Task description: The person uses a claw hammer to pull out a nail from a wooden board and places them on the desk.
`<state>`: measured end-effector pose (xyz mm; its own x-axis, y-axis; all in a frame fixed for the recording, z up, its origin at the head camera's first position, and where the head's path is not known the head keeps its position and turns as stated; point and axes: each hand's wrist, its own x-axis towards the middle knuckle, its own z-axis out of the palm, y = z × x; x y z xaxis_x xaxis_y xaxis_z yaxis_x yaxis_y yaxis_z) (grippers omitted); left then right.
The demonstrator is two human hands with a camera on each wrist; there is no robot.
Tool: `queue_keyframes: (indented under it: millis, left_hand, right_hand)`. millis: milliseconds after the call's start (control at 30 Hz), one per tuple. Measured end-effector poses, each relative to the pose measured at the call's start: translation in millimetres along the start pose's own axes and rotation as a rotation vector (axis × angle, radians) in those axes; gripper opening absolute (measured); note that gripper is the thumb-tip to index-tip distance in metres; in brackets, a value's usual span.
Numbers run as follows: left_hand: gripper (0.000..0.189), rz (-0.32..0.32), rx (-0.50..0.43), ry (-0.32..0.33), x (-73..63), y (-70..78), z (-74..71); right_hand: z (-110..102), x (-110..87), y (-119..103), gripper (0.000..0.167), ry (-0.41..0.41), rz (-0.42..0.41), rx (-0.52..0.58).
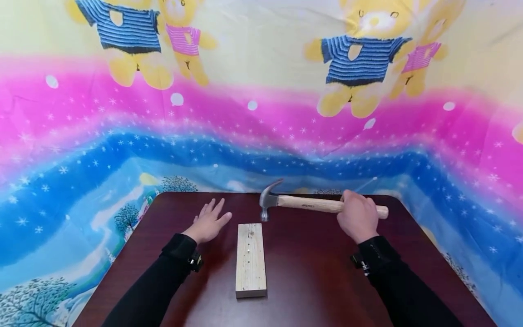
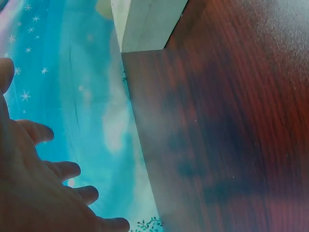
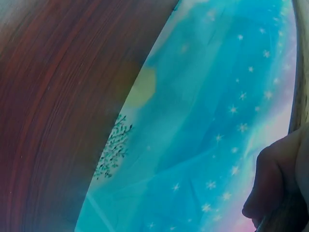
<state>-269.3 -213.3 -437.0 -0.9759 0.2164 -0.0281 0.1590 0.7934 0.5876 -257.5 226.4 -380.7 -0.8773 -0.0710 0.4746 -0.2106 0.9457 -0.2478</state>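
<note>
My right hand point(image 1: 358, 217) grips a claw hammer point(image 1: 310, 203) by its wooden handle, near the butt end. The steel head hangs just beyond the far end of a pale wooden block point(image 1: 251, 268), its striking face pointing down. Small nails or holes run in a line along the block's top; they are too small to tell apart. To the left of the block, my left hand point(image 1: 207, 222) is raised with its fingers spread, apart from the wood and holding nothing. In the left wrist view the same hand point(image 2: 53, 179) shows loose fingers, with the block point(image 2: 149, 24) at the top.
The block lies lengthwise on a dark red-brown table point(image 1: 310, 281) with a glossy top. Behind the table and at both sides hangs a printed cloth point(image 1: 261, 122) with bears, snowflakes and trees, close against the table's edges.
</note>
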Motion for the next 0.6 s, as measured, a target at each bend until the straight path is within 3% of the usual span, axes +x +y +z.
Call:
queue_keyframes:
  millis: [200,367,533,600]
  left_hand:
    - [0.080,0.002,-0.004,0.022,-0.9,0.3,-0.9]
    - [0.078,0.060,-0.084,0.021,-2.6,11.0,0.6]
    - [0.073,0.126,-0.348,-0.049,-2.5,24.7,4.1]
    - [0.070,0.151,-0.458,-0.042,-2.4,28.0,3.5]
  right_hand:
    - [1,-0.2,-15,0.023,0.003,-0.019,-0.010]
    - [4,0.2,-25,0.024,0.015,-0.036,-0.020]
    - [6,-2.3,-35,0.024,0.014,-0.064,-0.034]
    - [5,-3.1,-37,0.024,0.027,-0.063,-0.044]
